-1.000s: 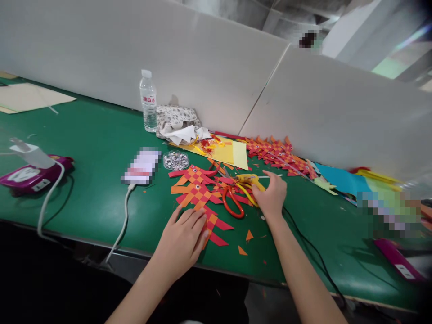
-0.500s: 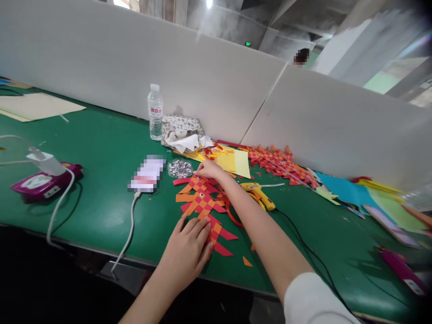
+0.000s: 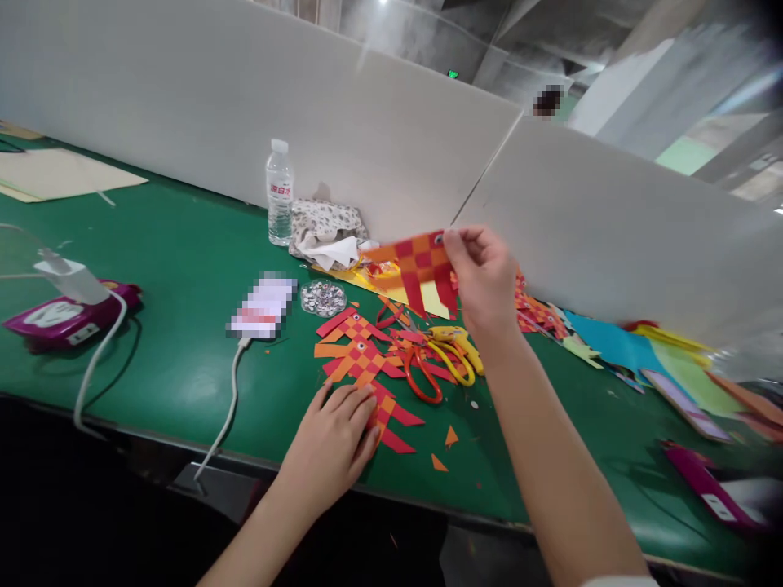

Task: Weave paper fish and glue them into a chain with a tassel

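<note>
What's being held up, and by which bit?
The right hand pinches a woven paper fish by its eye end. The left hand rests on another fish.

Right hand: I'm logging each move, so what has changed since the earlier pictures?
The right hand moved off the glue gun, reached leftward, then rose rightward; it now holds a checkered paper fish aloft. The left hand stays on the woven pieces; the bottle is unmoved.

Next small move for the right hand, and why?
Probably shift the held checkered paper piece toward the similar pieces near the divider: the right hand pinches it above the green table, those pieces show beyond that hand, and the left hand rests on other checkered pieces.
</note>
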### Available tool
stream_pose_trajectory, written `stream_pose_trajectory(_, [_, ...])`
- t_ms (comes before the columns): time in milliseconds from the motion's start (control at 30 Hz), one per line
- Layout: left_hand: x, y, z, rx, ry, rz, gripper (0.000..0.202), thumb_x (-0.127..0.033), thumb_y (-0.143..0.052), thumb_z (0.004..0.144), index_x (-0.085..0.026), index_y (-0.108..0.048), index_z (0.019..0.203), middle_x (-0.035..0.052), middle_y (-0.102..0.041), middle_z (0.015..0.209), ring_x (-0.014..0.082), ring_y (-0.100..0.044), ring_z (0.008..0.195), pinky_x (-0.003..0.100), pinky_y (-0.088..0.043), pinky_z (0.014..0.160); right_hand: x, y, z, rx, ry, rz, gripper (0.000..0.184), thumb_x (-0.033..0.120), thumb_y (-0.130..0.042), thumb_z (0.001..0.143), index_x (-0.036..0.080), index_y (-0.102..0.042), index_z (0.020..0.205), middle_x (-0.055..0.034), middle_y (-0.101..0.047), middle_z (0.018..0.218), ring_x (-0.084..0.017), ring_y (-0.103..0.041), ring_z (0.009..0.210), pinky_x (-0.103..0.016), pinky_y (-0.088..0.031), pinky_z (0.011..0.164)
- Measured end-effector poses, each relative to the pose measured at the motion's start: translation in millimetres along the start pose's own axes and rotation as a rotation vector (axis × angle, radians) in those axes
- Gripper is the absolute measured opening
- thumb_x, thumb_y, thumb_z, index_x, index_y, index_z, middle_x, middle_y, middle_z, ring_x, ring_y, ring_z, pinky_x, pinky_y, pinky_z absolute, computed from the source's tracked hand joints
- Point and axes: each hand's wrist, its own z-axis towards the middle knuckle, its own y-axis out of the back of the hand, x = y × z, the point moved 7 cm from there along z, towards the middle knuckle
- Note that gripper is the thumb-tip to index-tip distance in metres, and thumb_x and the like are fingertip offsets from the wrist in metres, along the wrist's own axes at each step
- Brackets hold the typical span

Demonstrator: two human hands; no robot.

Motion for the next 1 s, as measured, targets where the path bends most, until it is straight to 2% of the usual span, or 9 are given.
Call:
stream_pose_trajectory(100, [1, 1.3, 2, -0.013, -0.009, 0.021, 0.030, -0.028, -0.043, 0.088, -0.020, -0.057, 0.113, 0.0057, -0.062, 0.116, 0.0223, -0.053, 0.106, 0.044, -0.034, 0.097, -1, 4, -50, 0.269, -0.210, 0.042, 0.024, 0.042, -0.063, 0.075, 0.019, -0.061, 0.077, -0.0014, -0.064, 0.074, -0.014, -0.061, 0.069, -0.026, -0.050, 0.062])
stream_pose_trajectory(233, [5, -2.1, 15, 0.012, -0.017, 0.088, 0.028, -0.026, -0.046, 0.086, -0.019, -0.059, 0.110, 0.0083, -0.062, 0.117, 0.0247, -0.054, 0.107, 0.047, -0.035, 0.095, -27, 3, -116, 0.514, -0.495, 0.067, 0.020, 0.038, -0.065, 0.073, 0.018, -0.063, 0.074, -0.0013, -0.067, 0.074, -0.014, -0.062, 0.068, -0.025, -0.050, 0.064])
stream_pose_trajectory(300, [9, -5.6, 27, 0.041, 0.000, 0.141, 0.030, -0.020, -0.043, 0.086, -0.018, -0.057, 0.113, 0.0084, -0.060, 0.120, 0.0249, -0.054, 0.108, 0.048, -0.036, 0.095, -41, -2, -142, 0.595, -0.584, 0.053, 0.019, 0.037, -0.065, 0.072, 0.018, -0.064, 0.074, -0.0011, -0.066, 0.071, -0.015, -0.062, 0.067, -0.026, -0.049, 0.064])
stream_pose_trajectory(400, [14, -9.2, 41, 0.077, -0.013, 0.203, 0.036, -0.010, -0.041, 0.084, -0.019, -0.054, 0.116, 0.0082, -0.056, 0.125, 0.0241, -0.053, 0.110, 0.047, -0.037, 0.095, -51, -13, -165, 0.661, -0.584, 0.008, 0.017, 0.035, -0.062, 0.075, 0.018, -0.064, 0.074, -0.0003, -0.065, 0.070, -0.015, -0.060, 0.065, -0.025, -0.047, 0.062])
stream_pose_trajectory(533, [19, -1.2, 41, 0.037, -0.008, 0.183, 0.032, -0.014, -0.042, 0.085, -0.020, -0.053, 0.115, 0.0089, -0.052, 0.128, 0.0233, -0.051, 0.112, 0.040, -0.042, 0.091, -51, -26, -174, 0.636, -0.495, -0.107, 0.012, 0.031, -0.059, 0.078, 0.019, -0.064, 0.075, 0.0009, -0.064, 0.068, -0.014, -0.058, 0.063, -0.024, -0.045, 0.059])
stream_pose_trajectory(700, [16, 17.6, 23, -0.043, 0.029, 0.125, 0.028, -0.018, -0.039, 0.088, -0.019, -0.056, 0.111, 0.0093, -0.058, 0.119, 0.0226, -0.054, 0.105, 0.038, -0.046, 0.085, -37, -29, -158, 0.580, -0.187, -0.310, 0.015, 0.028, -0.057, 0.081, 0.021, -0.062, 0.070, -0.0009, -0.062, 0.072, -0.015, -0.058, 0.067, -0.026, -0.045, 0.064])
stream_pose_trajectory(800, [5, 20.2, 10, 0.000, -0.017, 0.030, 0.027, -0.021, -0.042, 0.088, -0.021, -0.057, 0.111, 0.0070, -0.061, 0.114, 0.0207, -0.056, 0.102, 0.036, -0.047, 0.085, -45, -2, -135, 0.373, -0.109, -0.447, 0.016, 0.032, -0.053, 0.083, 0.021, -0.061, 0.075, -0.0032, -0.061, 0.076, -0.017, -0.058, 0.069, -0.029, -0.046, 0.065])
stream_pose_trajectory(900, [-9, 13.8, -3, 0.122, -0.110, -0.051, 0.037, -0.032, -0.054, 0.082, -0.026, -0.053, 0.119, 0.0051, -0.057, 0.122, 0.0215, -0.051, 0.113, 0.039, -0.042, 0.094, -64, 36, -116, 0.118, -0.015, -0.700, 0.017, 0.034, -0.054, 0.081, 0.019, -0.058, 0.088, -0.0083, -0.061, 0.088, -0.024, -0.056, 0.086, -0.038, -0.044, 0.078])
stream_pose_trajectory(1000, [-19, 4.0, -13, 0.246, -0.193, -0.054, 0.056, -0.042, -0.065, 0.072, -0.031, -0.048, 0.124, 0.0030, -0.050, 0.132, 0.0241, -0.043, 0.123, 0.045, -0.035, 0.101, -100, 61, -113, 0.075, -0.073, -0.913, 0.038, 0.040, -0.061, 0.072, 0.015, -0.055, 0.100, -0.0133, -0.060, 0.097, -0.029, -0.054, 0.092, -0.042, -0.043, 0.079])
